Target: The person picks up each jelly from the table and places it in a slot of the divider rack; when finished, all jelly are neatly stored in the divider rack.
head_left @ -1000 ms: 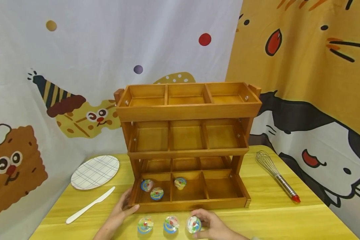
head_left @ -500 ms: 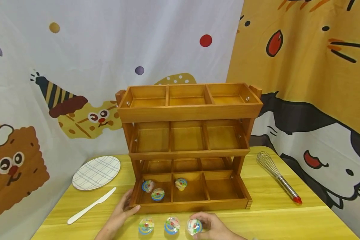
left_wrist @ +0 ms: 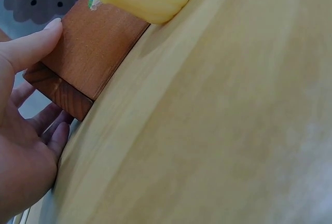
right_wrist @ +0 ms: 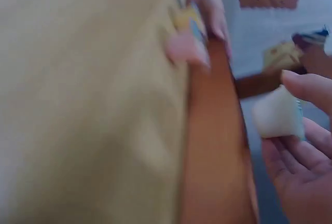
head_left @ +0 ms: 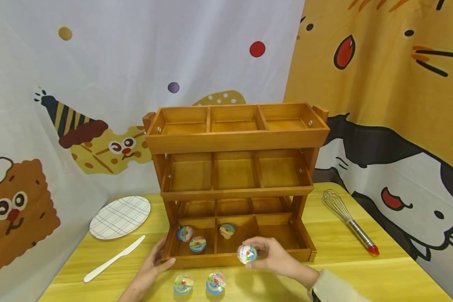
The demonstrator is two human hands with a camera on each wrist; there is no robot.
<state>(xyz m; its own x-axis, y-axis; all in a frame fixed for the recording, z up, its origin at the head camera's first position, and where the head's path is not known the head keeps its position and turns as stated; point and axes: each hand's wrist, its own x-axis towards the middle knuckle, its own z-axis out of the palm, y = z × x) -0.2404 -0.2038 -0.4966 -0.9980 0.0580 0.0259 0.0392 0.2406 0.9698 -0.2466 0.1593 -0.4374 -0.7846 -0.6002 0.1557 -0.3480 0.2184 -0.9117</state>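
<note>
My right hand (head_left: pixel 275 259) pinches a jelly cup (head_left: pixel 246 254) with a printed lid, raised over the front board of the wooden rack (head_left: pixel 238 142). In the right wrist view that cup (right_wrist: pixel 277 116) is whitish, between thumb and fingers. At the rack's lower left corner my left hand (head_left: pixel 149 268) grips the bottom tray (left_wrist: pixel 93 53), thumb on the front and fingers round the side. Two more jelly cups, a left one (head_left: pixel 183 285) and a right one (head_left: pixel 215 283), stand on the table before the rack. Inside the bottom tray, two cups (head_left: pixel 198 244) occupy the left compartment and one (head_left: pixel 227 230) the middle.
To the left lie a checked oval plate (head_left: pixel 120 217) and a white knife (head_left: pixel 115 258). A whisk (head_left: pixel 350 222) with a red tip lies on the right. The rack's upper tiers are divided into compartments, and a patterned curtain (head_left: pixel 219 50) hangs behind.
My right hand has lifted the rightmost jelly cup off the table and carried it up and forward to the tray's front board. The left hand has stayed on the tray corner.
</note>
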